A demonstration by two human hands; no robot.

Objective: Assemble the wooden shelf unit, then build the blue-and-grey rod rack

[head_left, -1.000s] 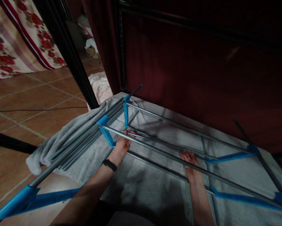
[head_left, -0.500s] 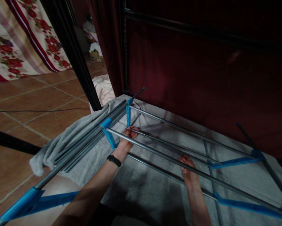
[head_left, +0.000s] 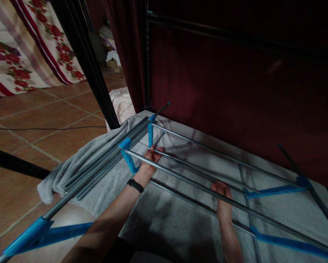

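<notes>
A rack frame of metal tubes and blue plastic brackets lies over a grey blanket. My left hand (head_left: 152,157), with a black band on its wrist, reaches under the front tube (head_left: 177,176). Its fingers close around the left end of an inner metal tube (head_left: 189,164), beside the far-left blue bracket (head_left: 150,133). The near-left blue bracket (head_left: 128,157) stands just left of that wrist. My right hand (head_left: 221,191) has curled fingers just below the inner tubes, behind the front tube; what they grip, if anything, cannot be made out.
Several loose grey tubes (head_left: 98,166) lie bundled on the blanket (head_left: 164,212) at left. Blue arms (head_left: 276,190) join the tubes at right. A black metal post (head_left: 89,69) rises at left, a dark red curtain (head_left: 221,91) hangs behind, and a cable (head_left: 43,128) crosses the tiled floor.
The whole view has shifted slightly to the right. My right hand's fingers look a little more curled; my left hand keeps its place at the tube's end.
</notes>
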